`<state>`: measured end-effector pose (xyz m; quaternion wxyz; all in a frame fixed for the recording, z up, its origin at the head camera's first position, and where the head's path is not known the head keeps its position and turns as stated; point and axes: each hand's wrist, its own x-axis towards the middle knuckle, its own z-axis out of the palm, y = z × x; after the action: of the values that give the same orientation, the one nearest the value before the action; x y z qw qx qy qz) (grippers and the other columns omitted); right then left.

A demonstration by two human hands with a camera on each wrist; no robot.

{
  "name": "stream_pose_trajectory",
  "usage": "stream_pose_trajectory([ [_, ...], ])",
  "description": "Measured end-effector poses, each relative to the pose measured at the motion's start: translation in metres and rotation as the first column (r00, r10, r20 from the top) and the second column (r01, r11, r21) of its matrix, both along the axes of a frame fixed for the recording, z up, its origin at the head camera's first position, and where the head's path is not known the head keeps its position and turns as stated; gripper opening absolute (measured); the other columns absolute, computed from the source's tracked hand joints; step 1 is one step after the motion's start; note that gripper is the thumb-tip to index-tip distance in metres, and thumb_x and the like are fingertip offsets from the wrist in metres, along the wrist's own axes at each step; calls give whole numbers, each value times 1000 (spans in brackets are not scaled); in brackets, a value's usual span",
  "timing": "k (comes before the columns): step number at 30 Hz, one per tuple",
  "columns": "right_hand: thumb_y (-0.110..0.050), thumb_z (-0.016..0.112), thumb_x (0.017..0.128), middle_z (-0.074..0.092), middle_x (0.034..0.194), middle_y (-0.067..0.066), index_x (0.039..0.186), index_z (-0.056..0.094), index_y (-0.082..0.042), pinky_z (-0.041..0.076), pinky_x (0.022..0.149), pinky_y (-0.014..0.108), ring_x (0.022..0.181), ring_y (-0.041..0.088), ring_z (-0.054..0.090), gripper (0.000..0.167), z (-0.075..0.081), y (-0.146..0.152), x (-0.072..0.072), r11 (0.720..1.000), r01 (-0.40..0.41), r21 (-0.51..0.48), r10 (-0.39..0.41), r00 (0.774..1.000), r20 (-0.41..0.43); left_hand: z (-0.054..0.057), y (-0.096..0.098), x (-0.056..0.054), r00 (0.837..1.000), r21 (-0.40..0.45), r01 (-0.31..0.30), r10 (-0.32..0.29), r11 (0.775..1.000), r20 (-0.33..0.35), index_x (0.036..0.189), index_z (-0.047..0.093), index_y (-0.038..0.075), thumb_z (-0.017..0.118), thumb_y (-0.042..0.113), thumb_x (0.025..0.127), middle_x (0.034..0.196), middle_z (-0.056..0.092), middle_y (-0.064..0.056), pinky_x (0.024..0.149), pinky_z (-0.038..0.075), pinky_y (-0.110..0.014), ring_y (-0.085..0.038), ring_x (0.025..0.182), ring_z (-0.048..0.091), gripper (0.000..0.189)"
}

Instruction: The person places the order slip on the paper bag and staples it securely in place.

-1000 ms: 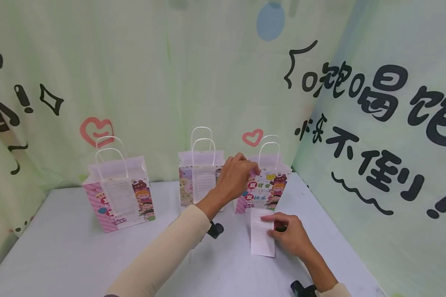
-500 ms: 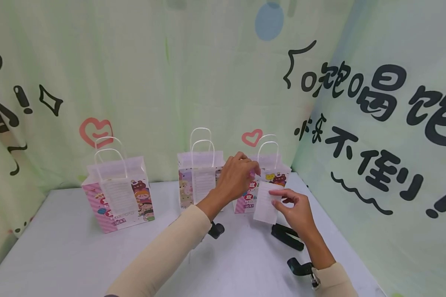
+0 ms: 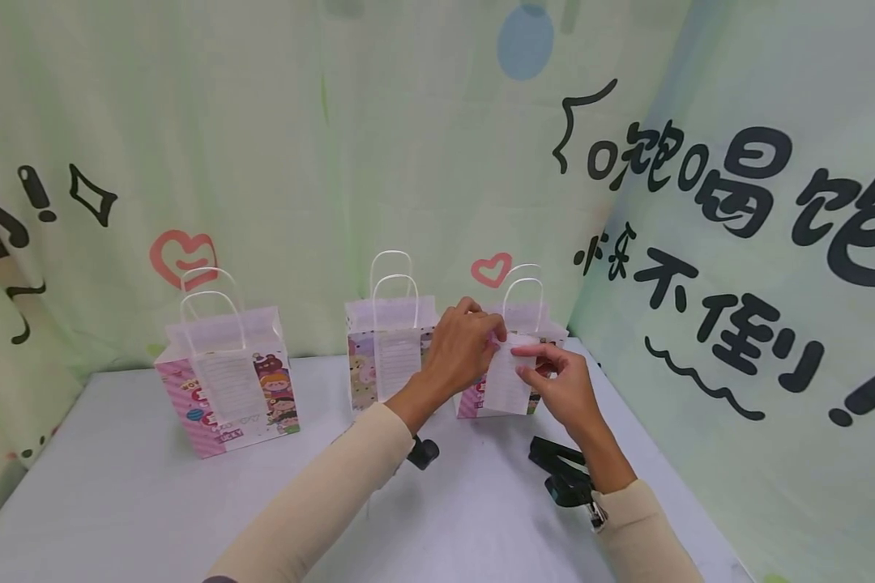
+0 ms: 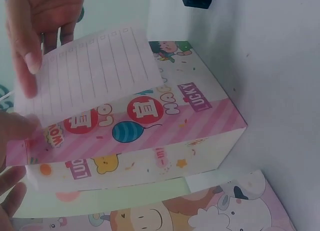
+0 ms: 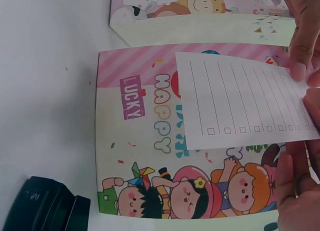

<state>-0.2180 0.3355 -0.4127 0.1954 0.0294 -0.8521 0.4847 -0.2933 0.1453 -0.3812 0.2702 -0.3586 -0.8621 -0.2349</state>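
Observation:
At the right of three paper gift bags, my left hand [image 3: 469, 344] pinches the upper left edge of the right bag [image 3: 474, 401], which is pink and white with cartoon figures. My right hand [image 3: 565, 385] pinches a white lined paper slip [image 3: 506, 385] between thumb and fingers, held over the front of that bag. In the left wrist view the slip [image 4: 100, 73] tilts away from the bag's face, its upper end at my left thumb [image 4: 17, 126]. The right wrist view shows a column of small checkboxes on the slip [image 5: 240, 101].
A black stapler [image 3: 550, 455] lies on the white table [image 3: 153, 510] by my right wrist. The middle bag [image 3: 363, 364] and left bag [image 3: 277, 389] stand upright with white handles, each with a lined slip on its front. A printed curtain [image 3: 284, 162] hangs behind.
My right hand has let go of the stapler and lifted the slip up from near the table to the right bag's front. My left hand has stayed at the bag's edge.

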Motion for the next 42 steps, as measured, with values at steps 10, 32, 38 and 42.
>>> stream_pose_trajectory([
  [10,-14,77,98,70,112,15,121,78,-7,53,83,19,92,22,60,25,0,2,-2,1000,0,19,0,1000,-19,-2,1,-1,1000,40,3,-2,999,-7,98,81,22,79,19,96,92,82,5,92,53,-30,-16,105,62,5],
  [32,-29,93,83,73,126,8,130,71,-16,56,93,52,112,27,66,54,-29,38,51,860,9,510,-109,980,166,-5,1,-2,1000,95,25,-23,995,-20,98,81,22,79,20,96,93,82,6,87,51,-28,-15,100,61,4],
  [38,-35,95,80,73,126,4,132,70,-20,55,88,44,113,27,64,60,-38,43,60,848,-50,528,-105,960,259,-6,1,-3,999,104,24,-21,994,-25,97,81,22,80,18,96,93,82,6,85,50,-27,-15,99,61,5],
  [42,-36,96,78,73,127,3,133,70,-19,55,90,45,114,26,64,62,-43,47,63,848,-64,527,-104,953,285,-5,1,-3,999,106,26,-24,994,-24,98,81,23,81,19,95,94,82,7,85,50,-27,-14,99,61,5],
])
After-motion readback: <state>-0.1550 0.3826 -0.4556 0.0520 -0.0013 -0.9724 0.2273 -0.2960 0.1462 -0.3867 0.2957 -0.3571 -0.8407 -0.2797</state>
